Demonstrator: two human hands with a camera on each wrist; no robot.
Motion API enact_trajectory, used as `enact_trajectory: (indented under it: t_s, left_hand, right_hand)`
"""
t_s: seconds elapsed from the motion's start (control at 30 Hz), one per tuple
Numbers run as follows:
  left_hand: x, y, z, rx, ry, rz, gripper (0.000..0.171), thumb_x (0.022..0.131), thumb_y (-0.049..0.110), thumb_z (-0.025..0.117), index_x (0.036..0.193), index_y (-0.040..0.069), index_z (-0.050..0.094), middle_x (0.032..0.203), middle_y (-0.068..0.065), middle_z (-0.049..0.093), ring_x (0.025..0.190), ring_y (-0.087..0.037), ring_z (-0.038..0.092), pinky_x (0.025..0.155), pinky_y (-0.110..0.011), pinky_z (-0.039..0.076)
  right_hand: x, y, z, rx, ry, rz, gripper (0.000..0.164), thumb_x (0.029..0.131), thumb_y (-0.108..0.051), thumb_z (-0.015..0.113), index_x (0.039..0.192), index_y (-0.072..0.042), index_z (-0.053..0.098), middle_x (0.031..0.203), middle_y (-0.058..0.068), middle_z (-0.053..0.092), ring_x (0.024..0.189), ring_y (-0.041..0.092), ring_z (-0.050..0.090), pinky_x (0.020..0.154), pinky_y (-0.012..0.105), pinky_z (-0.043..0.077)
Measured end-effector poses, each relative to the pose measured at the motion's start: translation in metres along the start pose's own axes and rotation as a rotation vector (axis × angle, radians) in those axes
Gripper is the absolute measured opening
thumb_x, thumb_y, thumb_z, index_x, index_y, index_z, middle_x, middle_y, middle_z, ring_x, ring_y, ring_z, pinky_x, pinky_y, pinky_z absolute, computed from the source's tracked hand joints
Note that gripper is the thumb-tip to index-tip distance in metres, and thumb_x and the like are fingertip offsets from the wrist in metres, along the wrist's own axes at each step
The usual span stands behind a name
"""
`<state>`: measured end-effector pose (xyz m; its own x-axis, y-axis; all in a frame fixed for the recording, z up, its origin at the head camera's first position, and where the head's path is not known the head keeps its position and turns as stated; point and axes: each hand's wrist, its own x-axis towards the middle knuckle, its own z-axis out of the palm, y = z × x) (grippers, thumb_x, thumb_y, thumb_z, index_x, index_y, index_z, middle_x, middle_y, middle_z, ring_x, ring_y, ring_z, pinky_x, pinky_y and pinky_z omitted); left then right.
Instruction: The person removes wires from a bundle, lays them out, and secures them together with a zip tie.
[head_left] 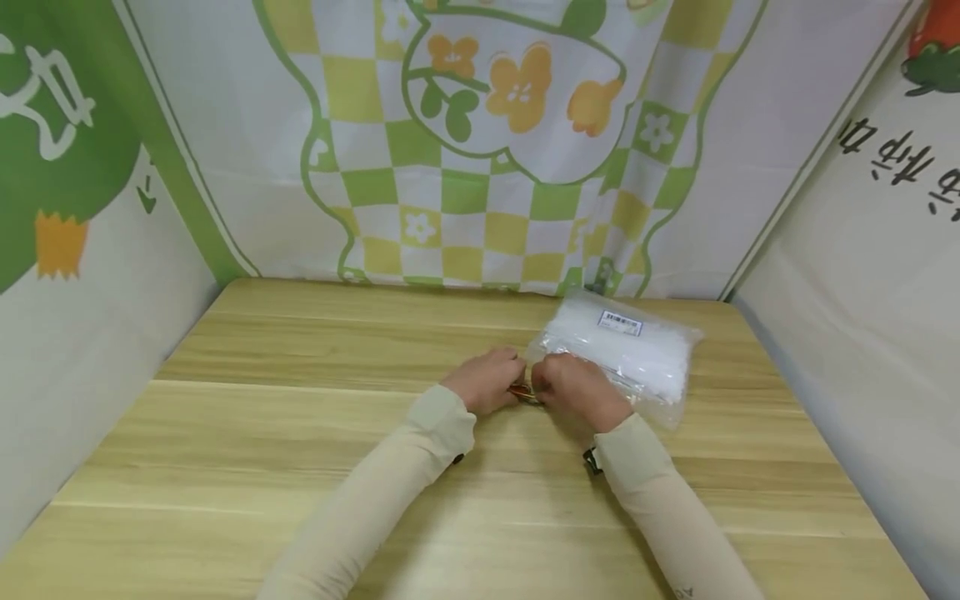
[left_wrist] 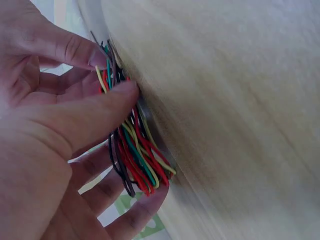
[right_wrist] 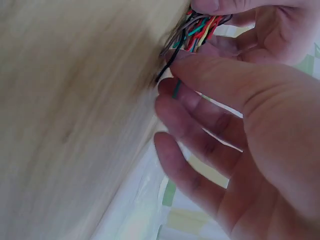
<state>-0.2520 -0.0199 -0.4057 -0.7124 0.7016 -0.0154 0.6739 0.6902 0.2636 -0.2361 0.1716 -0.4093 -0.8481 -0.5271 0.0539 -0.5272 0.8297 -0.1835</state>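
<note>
Several thin coloured wires (left_wrist: pixel 131 150), red, black, green, yellow and brown, form a loose bundle just above the wooden table (head_left: pixel 300 467). My left hand (head_left: pixel 487 381) holds the bundle, its thumb (left_wrist: pixel 107 110) across the top and its fingers behind. At the wires' loose ends, my right hand (head_left: pixel 577 387) pinches between thumb and index finger; a green wire (right_wrist: pixel 176 89) and a black wire (right_wrist: pixel 172 67) stick out there. The other right fingers are loosely bent. In the head view the hands mostly hide the bundle.
Just beyond the right hand lies a clear plastic bag (head_left: pixel 622 350) with white contents and a barcode label (head_left: pixel 620 322). A patterned curtain (head_left: pixel 480 192) hangs at the table's back edge. Printed cloth walls stand on the left (head_left: pixel 97 350) and right (head_left: pixel 862 333).
</note>
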Motion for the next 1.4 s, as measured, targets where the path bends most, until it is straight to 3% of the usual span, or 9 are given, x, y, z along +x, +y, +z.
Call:
enact_trajectory:
  t_s: [0.2,0.43,0.6,0.8,0.97,1.03,1.17,1.27,1.4]
  left_hand:
    - [-0.004,0.000,0.000,0.020,0.043,-0.015,0.015,0.096,0.009,0.075,0.101,0.008,0.061,0.110,-0.012,0.069,0.109,-0.036,0.068,0.092,-0.050,0.057]
    - [-0.013,-0.002,-0.005,0.083,-0.044,-0.036,0.025,0.101,0.009,0.070,0.124,0.011,0.061,0.121,-0.010,0.069,0.115,-0.031,0.068,0.094,-0.049,0.057]
    - [-0.019,-0.004,-0.009,0.127,-0.084,-0.010,0.029,0.100,0.004,0.069,0.128,0.010,0.061,0.116,-0.013,0.067,0.106,-0.031,0.068,0.089,-0.046,0.058]
    - [-0.027,-0.003,-0.014,0.049,-0.128,-0.051,0.026,0.103,0.006,0.062,0.128,0.009,0.060,0.116,-0.016,0.069,0.109,-0.034,0.068,0.095,-0.047,0.055]
    - [-0.034,-0.005,-0.013,0.003,-0.126,-0.097,0.030,0.100,0.018,0.062,0.129,0.011,0.061,0.111,-0.012,0.071,0.106,-0.030,0.068,0.094,-0.045,0.055]
    - [-0.037,-0.005,-0.011,0.020,-0.099,-0.095,0.026,0.099,0.022,0.066,0.122,0.011,0.063,0.102,-0.009,0.070,0.097,-0.027,0.067,0.089,-0.043,0.056]
    - [-0.042,-0.006,-0.006,0.089,0.006,-0.081,0.012,0.099,0.022,0.070,0.094,0.011,0.066,0.077,-0.002,0.062,0.069,-0.017,0.056,0.067,-0.036,0.051]
    - [-0.045,-0.006,-0.003,0.159,0.063,-0.096,0.027,0.100,0.024,0.069,0.077,0.016,0.060,0.066,0.004,0.052,0.060,-0.012,0.043,0.057,-0.030,0.041]
    - [-0.050,-0.007,0.000,0.240,0.097,-0.111,0.037,0.102,0.033,0.069,0.071,0.021,0.056,0.065,0.007,0.049,0.059,-0.009,0.040,0.055,-0.030,0.042]
  right_hand:
    - [0.002,-0.003,0.000,0.035,0.039,-0.049,0.014,0.090,-0.009,0.082,0.079,-0.016,0.075,0.081,-0.002,0.074,0.076,0.014,0.067,0.068,0.034,0.055]
    - [0.005,-0.008,-0.002,0.019,0.132,-0.154,0.016,0.089,-0.002,0.080,0.078,-0.014,0.075,0.081,-0.001,0.075,0.077,0.015,0.070,0.070,0.034,0.058]
    - [0.008,-0.012,-0.004,0.032,0.162,-0.134,0.011,0.090,-0.004,0.081,0.086,-0.015,0.079,0.087,0.000,0.079,0.084,0.019,0.075,0.073,0.038,0.061]
    - [0.007,-0.022,-0.009,0.016,0.161,-0.119,0.008,0.092,-0.010,0.081,0.091,-0.017,0.079,0.093,-0.002,0.078,0.088,0.020,0.076,0.073,0.041,0.062]
    - [0.006,-0.028,-0.012,0.003,0.172,-0.152,0.006,0.093,-0.013,0.081,0.096,-0.017,0.080,0.094,-0.003,0.077,0.089,0.017,0.074,0.076,0.038,0.061]
    - [0.006,-0.030,-0.012,0.005,0.170,-0.166,0.005,0.093,-0.014,0.081,0.097,-0.018,0.080,0.093,-0.004,0.076,0.088,0.015,0.073,0.076,0.036,0.060]
    - [0.007,-0.034,-0.012,0.047,0.156,-0.196,0.005,0.093,-0.012,0.081,0.093,-0.017,0.078,0.091,-0.004,0.075,0.085,0.012,0.069,0.076,0.031,0.058]
    - [0.008,-0.038,-0.012,0.093,0.144,-0.223,0.006,0.093,-0.010,0.080,0.092,-0.016,0.078,0.090,-0.004,0.075,0.082,0.009,0.067,0.074,0.027,0.056]
    - [0.008,-0.046,-0.013,0.107,0.152,-0.236,0.004,0.092,-0.013,0.082,0.093,-0.015,0.079,0.089,-0.003,0.075,0.078,0.007,0.065,0.071,0.024,0.055]
